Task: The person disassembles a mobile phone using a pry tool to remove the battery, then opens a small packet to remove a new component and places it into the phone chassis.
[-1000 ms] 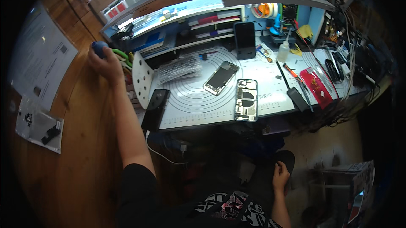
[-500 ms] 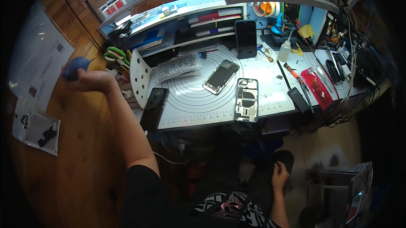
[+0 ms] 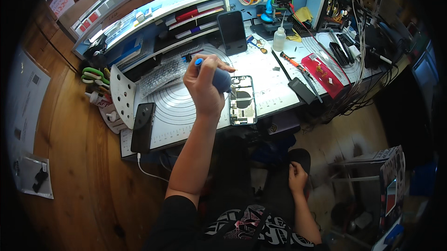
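Observation:
My left hand (image 3: 204, 85) is wrapped round a blue rubber air blower (image 3: 222, 81), held above the mat. The blower's tip points toward an opened phone (image 3: 243, 101), whose round coil and inner parts show. That phone lies near the bench's front edge, to the right of my hand. My right hand (image 3: 298, 178) rests low on my dark-clothed leg, its fingers curled with nothing visible in them. A black phone (image 3: 143, 127) lies at the mat's left end, with a white cable at its lower edge. The phone screen part seen earlier is hidden behind my left hand.
Another phone (image 3: 232, 32) stands upright at the back. Bubble wrap (image 3: 160, 78) and a white perforated holder (image 3: 123, 96) are on the left. To the right lie a dropper bottle (image 3: 279, 39), an orange-handled tool (image 3: 289, 58), a small black device (image 3: 301, 91) and a red packet (image 3: 324, 75).
My left hand has swung from the far left, beyond the bench, to above the mat with the air blower. The view has shifted to the right. My right hand stays on my leg.

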Tool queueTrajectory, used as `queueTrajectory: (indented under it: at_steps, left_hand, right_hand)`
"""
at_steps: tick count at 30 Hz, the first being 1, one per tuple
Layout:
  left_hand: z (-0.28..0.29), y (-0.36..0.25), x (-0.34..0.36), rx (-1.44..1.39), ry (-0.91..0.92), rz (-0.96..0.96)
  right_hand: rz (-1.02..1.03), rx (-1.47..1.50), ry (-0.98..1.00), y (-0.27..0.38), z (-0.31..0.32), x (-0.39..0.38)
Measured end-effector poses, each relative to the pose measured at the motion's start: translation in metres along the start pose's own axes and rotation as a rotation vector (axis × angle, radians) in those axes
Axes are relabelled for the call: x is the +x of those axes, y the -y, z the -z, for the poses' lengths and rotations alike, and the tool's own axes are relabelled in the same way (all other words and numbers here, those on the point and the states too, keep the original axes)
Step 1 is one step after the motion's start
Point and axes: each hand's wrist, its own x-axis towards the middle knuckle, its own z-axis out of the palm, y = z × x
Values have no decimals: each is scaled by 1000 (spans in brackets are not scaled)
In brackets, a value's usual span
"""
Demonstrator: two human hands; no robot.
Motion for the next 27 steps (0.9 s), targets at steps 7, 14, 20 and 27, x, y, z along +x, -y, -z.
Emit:
queueTrajectory:
  at_steps: [7,14,20,27]
  left_hand:
    - [-18,26,9,52,47,65]
    - [-14,40,12,195,66,30]
    - [-5,53,15,245,77,62]
    - [-5,57,15,264,81,14]
  right_hand:
    - [23,12,-31,-4,-3,2]
    - [-3,30,-27,-3,-4,3]
    - [10,17,-37,0,-4,3]
    - [31,21,-42,-4,-6,3]
